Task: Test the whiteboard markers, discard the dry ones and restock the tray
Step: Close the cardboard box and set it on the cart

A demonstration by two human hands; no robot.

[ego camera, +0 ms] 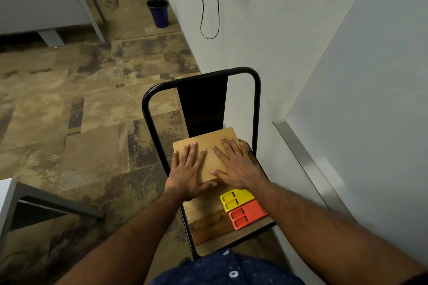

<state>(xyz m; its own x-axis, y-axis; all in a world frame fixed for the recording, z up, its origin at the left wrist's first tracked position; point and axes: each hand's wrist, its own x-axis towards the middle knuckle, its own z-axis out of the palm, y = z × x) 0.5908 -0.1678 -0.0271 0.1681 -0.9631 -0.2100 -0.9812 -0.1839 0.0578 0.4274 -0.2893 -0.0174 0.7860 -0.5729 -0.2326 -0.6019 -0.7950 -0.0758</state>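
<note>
Left hand (188, 170) and right hand (236, 166) lie flat, fingers spread, gripping nothing, on tan square box (208, 141), maybe wooden, on black-framed wooden chair seat (208, 227).

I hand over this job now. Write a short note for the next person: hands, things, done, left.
Left hand and right hand: both open, flat on top of the wooden box on the chair seat.
Yellow piece and orange piece: side by side on the seat, nearer the person.
Blue bin: on the floor by the wall.
No marker in view; nothing tested, discarded or restocked shows. All seems left to do.
</note>
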